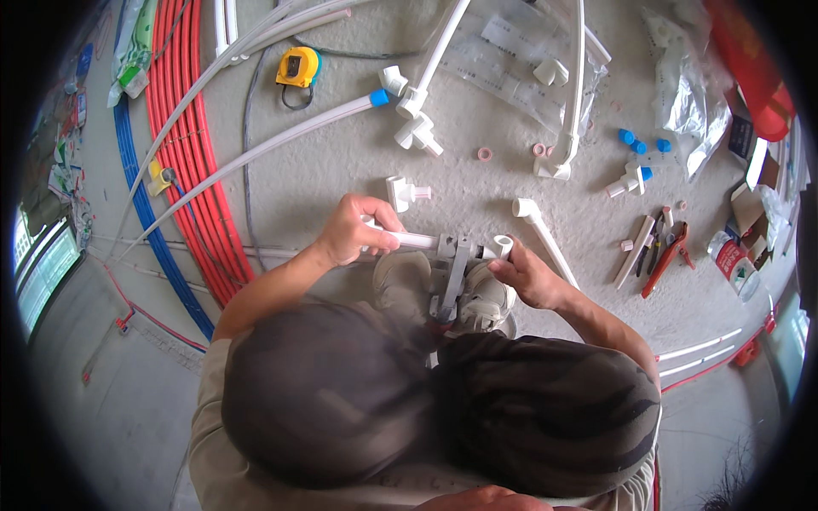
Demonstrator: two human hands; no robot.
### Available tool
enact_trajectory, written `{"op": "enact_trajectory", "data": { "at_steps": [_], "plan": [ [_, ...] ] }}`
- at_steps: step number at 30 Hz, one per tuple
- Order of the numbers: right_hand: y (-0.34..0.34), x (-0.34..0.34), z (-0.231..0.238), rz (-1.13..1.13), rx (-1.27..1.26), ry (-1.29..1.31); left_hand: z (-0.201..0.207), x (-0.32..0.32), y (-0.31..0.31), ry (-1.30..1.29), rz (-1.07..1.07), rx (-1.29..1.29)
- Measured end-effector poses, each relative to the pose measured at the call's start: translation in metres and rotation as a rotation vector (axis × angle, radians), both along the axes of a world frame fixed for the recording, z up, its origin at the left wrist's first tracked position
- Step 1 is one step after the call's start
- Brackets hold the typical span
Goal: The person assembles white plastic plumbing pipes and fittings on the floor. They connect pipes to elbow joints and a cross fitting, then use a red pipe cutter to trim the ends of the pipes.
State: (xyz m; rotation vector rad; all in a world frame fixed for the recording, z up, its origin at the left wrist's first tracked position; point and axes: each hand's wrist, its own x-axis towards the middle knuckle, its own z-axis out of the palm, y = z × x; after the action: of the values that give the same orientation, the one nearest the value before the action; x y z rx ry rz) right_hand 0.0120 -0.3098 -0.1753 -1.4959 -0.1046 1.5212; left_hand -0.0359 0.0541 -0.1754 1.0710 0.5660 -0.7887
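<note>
My left hand [354,228] is closed round a short white plastic pipe [417,242]. This pipe meets the left side of a pipe fusion welder [456,277], a grey metal tool standing upright between my shoes [400,281]. At the tool's right side, my right hand [530,277] grips a white pipe fitting [504,247] with its round mouth showing. How deep the pipe and the fitting sit on the tool's heads is hard to make out. A white tee fitting [400,194] lies just beyond my left hand, and an elbow on a pipe [550,243] lies beyond my right.
Red pipes [183,145] and blue pipes [149,196] run along the left. Farther off lie a yellow tape measure [298,66], joined white pipes [439,60] and plastic bags [511,51]. On the right are red-handled cutters [667,262], blue caps [631,140] and a cardboard box [750,209].
</note>
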Motion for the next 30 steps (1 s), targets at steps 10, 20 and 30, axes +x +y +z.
{"op": "enact_trajectory", "data": {
  "at_steps": [10,20,30],
  "plan": [
    [0.009,-0.003,-0.001,-0.178,0.179,0.205,0.002,0.005,-0.003,-0.038,-0.008,0.005],
    [0.006,-0.015,-0.006,-0.235,0.162,0.216,0.004,0.008,-0.008,-0.09,-0.062,0.044],
    [0.008,-0.022,-0.006,-0.252,0.129,0.11,0.006,0.008,-0.014,0.013,-0.021,0.028]
  ]
}}
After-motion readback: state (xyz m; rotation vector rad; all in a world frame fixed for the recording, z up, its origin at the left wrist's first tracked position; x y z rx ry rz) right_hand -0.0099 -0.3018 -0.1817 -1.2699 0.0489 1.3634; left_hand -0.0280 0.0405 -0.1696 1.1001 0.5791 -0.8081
